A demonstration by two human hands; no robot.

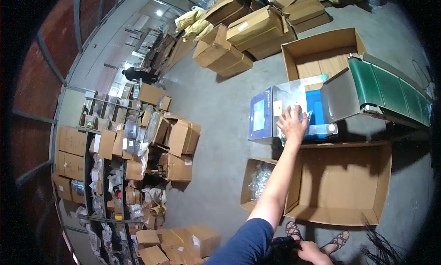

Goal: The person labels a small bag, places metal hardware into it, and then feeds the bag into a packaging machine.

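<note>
My left hand (291,123) reaches far forward to a blue and grey machine (262,113) and closes its fingers on a clear plastic bag (294,93) lying on top of it. A metal chute (339,98) leads from the machine to a green conveyor belt (390,88) on the right. My right hand (313,253) stays low at the bottom edge beside a dark cloth (281,245), near my sandalled feet (340,239). What its fingers hold is not visible.
A large open cardboard box (342,214) stands below the machine, with a smaller box of clear packets (259,180) to its left. Another open box (321,47) and stacked cartons (250,31) lie behind. Shelves and boxes (133,159) crowd the left. A person in dark clothes (138,74) stands far back.
</note>
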